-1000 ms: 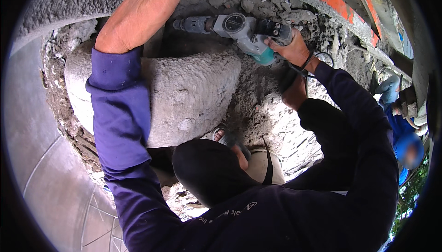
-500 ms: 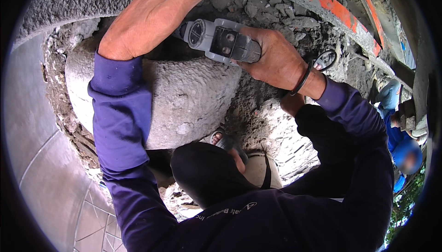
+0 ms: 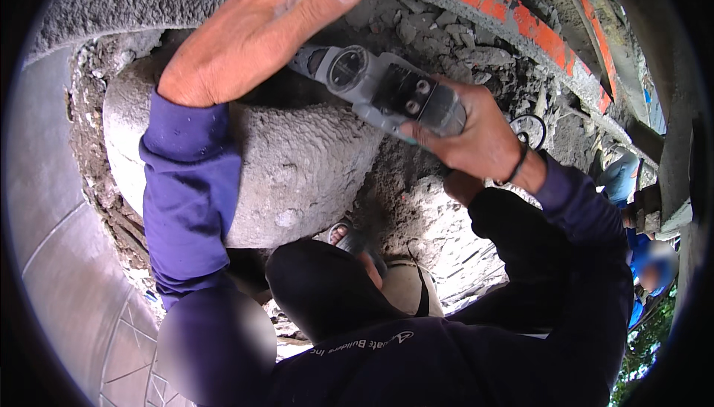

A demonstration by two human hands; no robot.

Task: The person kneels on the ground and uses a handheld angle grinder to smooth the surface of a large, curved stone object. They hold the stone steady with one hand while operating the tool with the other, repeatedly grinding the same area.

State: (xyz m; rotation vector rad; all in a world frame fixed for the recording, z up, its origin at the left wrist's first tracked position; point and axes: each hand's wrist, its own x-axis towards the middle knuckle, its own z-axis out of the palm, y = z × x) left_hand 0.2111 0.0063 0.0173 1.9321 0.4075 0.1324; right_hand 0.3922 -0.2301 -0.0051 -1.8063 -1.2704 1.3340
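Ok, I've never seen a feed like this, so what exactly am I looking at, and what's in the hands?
This is one wide fisheye picture from a camera on a person's head, looking down, so straight edges bend near the rim. There is no machine, only two bare hands on purple-sleeved arms. The right hand grips a grey handheld power tool. The left hand is stretched out flat, open, above a rounded grey stone block, amid rough rubble. An orange-painted edge runs above. Another person is at the far right.
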